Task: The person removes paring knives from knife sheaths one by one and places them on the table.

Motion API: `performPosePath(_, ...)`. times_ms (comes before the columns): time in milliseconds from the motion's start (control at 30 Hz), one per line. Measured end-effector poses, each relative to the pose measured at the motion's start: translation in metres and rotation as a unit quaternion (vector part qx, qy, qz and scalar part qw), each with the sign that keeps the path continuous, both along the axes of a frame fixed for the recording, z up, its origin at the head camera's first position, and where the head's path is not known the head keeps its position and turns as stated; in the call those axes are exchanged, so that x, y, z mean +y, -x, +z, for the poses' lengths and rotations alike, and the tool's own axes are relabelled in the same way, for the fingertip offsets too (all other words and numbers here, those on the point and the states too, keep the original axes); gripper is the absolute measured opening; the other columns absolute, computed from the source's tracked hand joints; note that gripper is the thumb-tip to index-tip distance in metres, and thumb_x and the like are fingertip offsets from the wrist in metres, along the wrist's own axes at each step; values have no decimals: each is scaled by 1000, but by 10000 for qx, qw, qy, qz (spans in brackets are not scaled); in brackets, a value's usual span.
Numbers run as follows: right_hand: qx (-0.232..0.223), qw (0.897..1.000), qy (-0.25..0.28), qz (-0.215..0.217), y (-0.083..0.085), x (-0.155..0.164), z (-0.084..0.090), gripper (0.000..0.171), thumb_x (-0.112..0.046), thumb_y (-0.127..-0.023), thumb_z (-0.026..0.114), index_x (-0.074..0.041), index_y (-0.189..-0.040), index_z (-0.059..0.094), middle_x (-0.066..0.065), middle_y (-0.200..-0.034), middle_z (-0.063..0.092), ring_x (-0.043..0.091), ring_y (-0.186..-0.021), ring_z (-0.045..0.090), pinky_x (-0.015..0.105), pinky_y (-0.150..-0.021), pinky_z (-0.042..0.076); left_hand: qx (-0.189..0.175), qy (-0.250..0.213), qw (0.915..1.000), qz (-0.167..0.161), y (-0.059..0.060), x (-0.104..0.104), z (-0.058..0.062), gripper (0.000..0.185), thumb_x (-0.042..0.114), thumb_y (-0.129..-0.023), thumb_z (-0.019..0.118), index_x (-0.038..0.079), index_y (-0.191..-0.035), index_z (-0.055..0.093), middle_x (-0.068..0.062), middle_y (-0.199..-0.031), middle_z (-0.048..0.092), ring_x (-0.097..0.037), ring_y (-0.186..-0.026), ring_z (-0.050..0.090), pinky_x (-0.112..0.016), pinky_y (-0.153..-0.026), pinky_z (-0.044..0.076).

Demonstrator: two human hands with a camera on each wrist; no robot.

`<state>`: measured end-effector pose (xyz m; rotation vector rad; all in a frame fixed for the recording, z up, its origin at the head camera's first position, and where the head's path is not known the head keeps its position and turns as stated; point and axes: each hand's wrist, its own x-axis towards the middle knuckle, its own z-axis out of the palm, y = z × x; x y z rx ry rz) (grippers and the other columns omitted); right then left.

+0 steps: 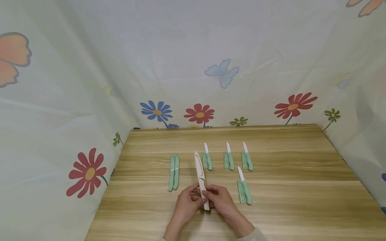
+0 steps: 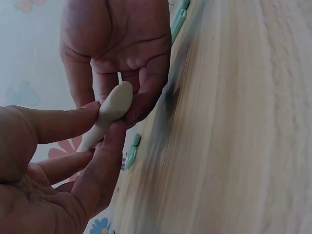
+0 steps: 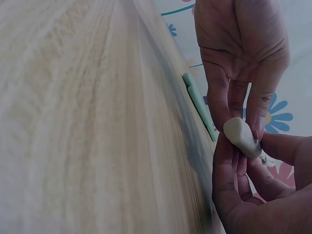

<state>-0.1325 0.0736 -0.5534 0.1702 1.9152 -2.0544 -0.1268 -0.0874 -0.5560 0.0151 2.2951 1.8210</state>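
Both hands hold one cream-coloured knife (image 1: 199, 167) by its handle, above the front part of the table. Its blade end, covered by a cream sheath with a long slot, points away from me. My left hand (image 1: 187, 204) pinches the handle from the left between thumb and fingers. From the right, my right hand (image 1: 222, 200) grips the same handle, its thumb on top. The left wrist view shows the rounded handle end (image 2: 117, 103) between both sets of fingertips. In the right wrist view, the handle butt (image 3: 239, 132) faces the camera.
Two green sheathed knives (image 1: 174, 172) lie side by side at left. Several green-handled knives with white bare blades, each beside its green sheath, lie at right, one nearer knife (image 1: 246, 192) close to my right hand. A flowered curtain (image 1: 181, 67) surrounds the wooden table (image 1: 301, 201).
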Motion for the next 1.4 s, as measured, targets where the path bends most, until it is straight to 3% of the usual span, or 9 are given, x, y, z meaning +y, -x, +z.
performPosePath(233,124,9996,-264,-32,-4,8,0,37,-11,-99,67,12,-128,61,16,-107,74,17,-82,72,34,-72,64,96,318,9993,-156,0,6,-2,67,0,-83,81,0,-145,55,-9,-114,66,-16,-94,71,-23,-72,60)
performPosePath(433,178,9989,-434,-23,-7,15,1,35,-9,-99,67,10,-127,61,14,-104,71,17,-83,70,35,-72,64,171,318,9989,-295,-2,13,-2,63,-2,-85,78,2,-144,55,-7,-113,66,-13,-89,70,-22,-67,59)
performPosePath(567,263,9986,-458,5,-10,20,2,34,-9,-98,68,10,-126,61,14,-103,69,15,-82,69,34,-70,64,162,214,9989,-389,-4,17,-2,62,-2,-86,78,2,-143,55,-7,-113,65,-11,-87,70,-22,-65,60)
performPosePath(767,275,9988,-394,-11,-14,28,1,32,-8,-98,68,9,-124,61,14,-102,68,15,-83,69,33,-68,64,197,494,9975,-467,-6,23,0,60,4,-86,80,7,-141,58,-3,-109,65,-7,-85,67,-22,-64,57)
performPosePath(1000,207,9988,-407,-150,-22,35,1,29,-6,-98,68,9,-122,62,14,-101,67,17,-83,70,33,-69,64,296,719,9954,-559,-10,33,0,55,5,-87,80,14,-137,60,3,-108,66,-4,-88,66,-21,-69,55)
performPosePath(1400,97,9976,-586,-355,-29,41,2,28,-4,-99,65,7,-124,62,14,-106,64,19,-92,71,33,-70,64,481,931,9927,-592,-14,46,1,54,6,-87,80,11,-137,61,6,-107,64,-1,-90,64,-20,-75,55)
